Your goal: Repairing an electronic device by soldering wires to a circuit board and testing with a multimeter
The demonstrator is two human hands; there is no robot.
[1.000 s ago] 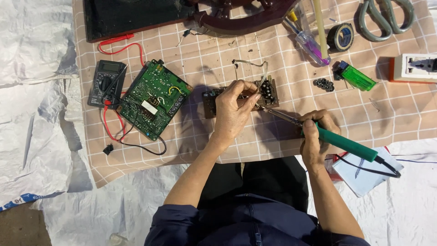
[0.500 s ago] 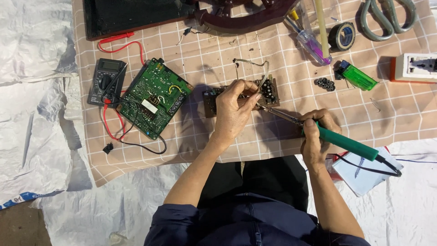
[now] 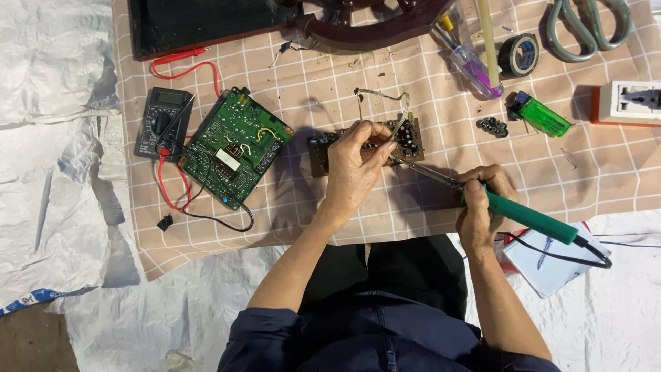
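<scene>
From the head camera, looking straight down: the left hand (image 3: 357,162) is clamped over a small brown circuit board (image 3: 323,148) lying near the middle of the checked cloth (image 3: 441,103), fingers curled on top of it, thumb pressing its near edge. The right hand (image 3: 482,203) is wrapped tight around the green handle of a soldering iron (image 3: 523,217), and the metal tip reaches left and up to the board's right end, just beside the left fingertips. A thin wire (image 3: 385,96) loops up from the board toward the far edge.

Left of the board lies a larger green circuit board (image 3: 234,148), tilted, touching a black multimeter (image 3: 163,122) whose red and black leads (image 3: 172,193) curl toward the cloth's near left corner. Along the far edge: a dark flat panel (image 3: 200,24), a dark curved frame (image 3: 372,31), a purple-tipped pen (image 3: 475,65), a roll of black tape (image 3: 518,54) and grey scissors (image 3: 585,27). A green lighter (image 3: 544,117) sits toward the right edge, with a white and orange socket block (image 3: 630,103) at that edge. The iron's black cord crosses a white notepad (image 3: 551,258) off the cloth's near right corner.
</scene>
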